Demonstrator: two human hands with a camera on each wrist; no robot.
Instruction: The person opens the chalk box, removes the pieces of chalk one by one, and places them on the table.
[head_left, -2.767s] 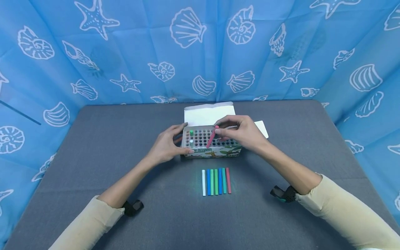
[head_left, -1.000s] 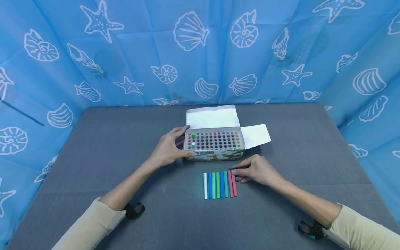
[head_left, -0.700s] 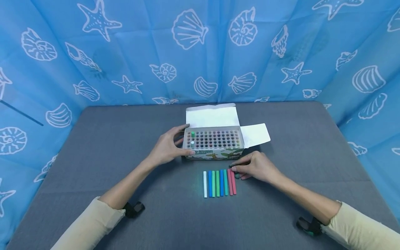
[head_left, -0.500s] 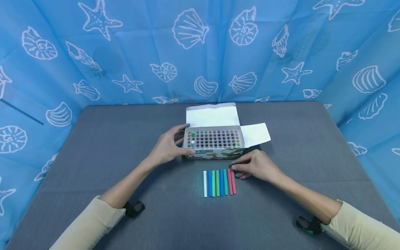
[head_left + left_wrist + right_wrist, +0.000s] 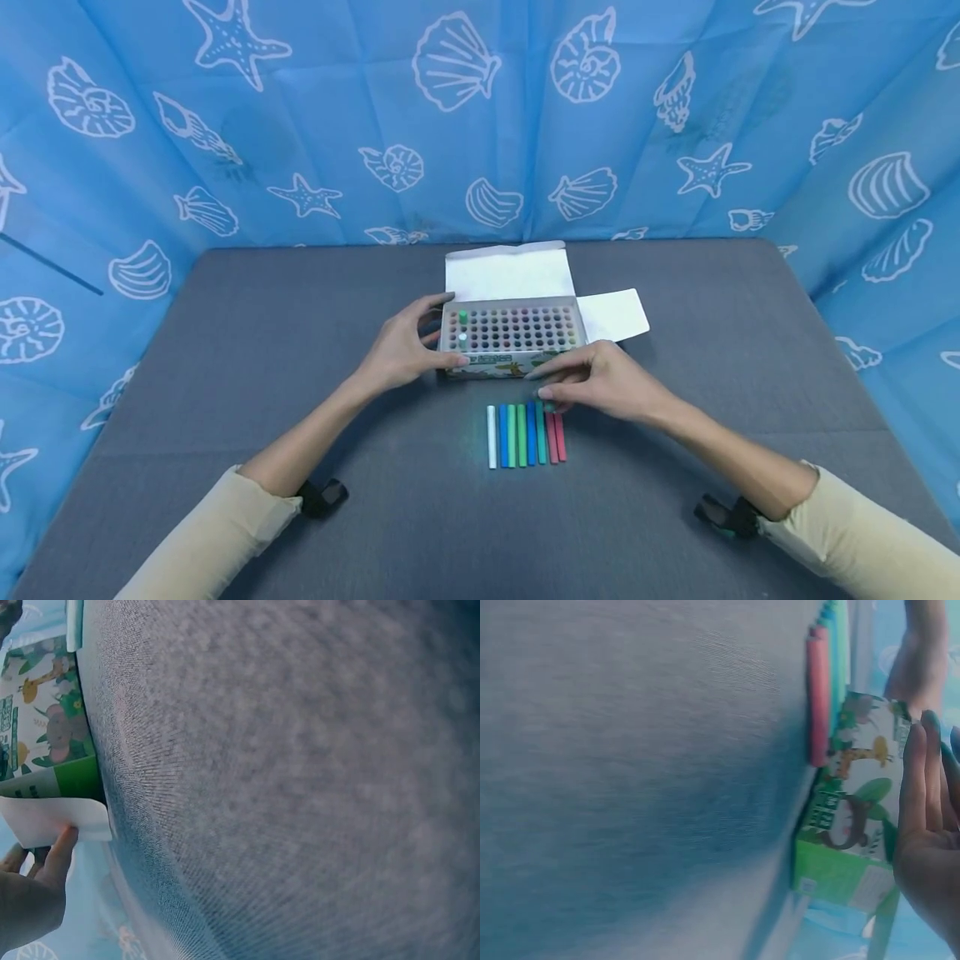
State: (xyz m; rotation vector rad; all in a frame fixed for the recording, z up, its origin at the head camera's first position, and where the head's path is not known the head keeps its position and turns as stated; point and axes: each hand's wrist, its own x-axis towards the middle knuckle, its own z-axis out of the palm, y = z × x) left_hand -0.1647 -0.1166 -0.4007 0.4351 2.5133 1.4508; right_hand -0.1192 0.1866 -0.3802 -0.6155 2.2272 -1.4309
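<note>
My left hand (image 5: 397, 350) grips the left end of a printed box (image 5: 491, 365), thumb on its front face and fingers behind. The lid stands back, and rows of holes show inside. A green chalk stick (image 5: 462, 317) and a white one stand in the left holes. In front lies a row of chalk sticks: white (image 5: 491, 437) at the left, then blues, greens and teal, with two red sticks (image 5: 561, 443) at the right. My right hand (image 5: 611, 383) hovers over the row's right upper ends, fingers loosely bent and holding nothing; it overlaps the box's front right corner.
A white side flap (image 5: 613, 315) sticks out from the box's right end, and the white lid (image 5: 510, 275) leans back behind it. A grey cloth (image 5: 337, 542) covers the table. Behind it hangs a blue shell-patterned curtain (image 5: 495, 108).
My right hand brought a red chalk stick from over the box to the row's right end and let it go. It has since lifted and shifted left. My left hand stays on the box.
</note>
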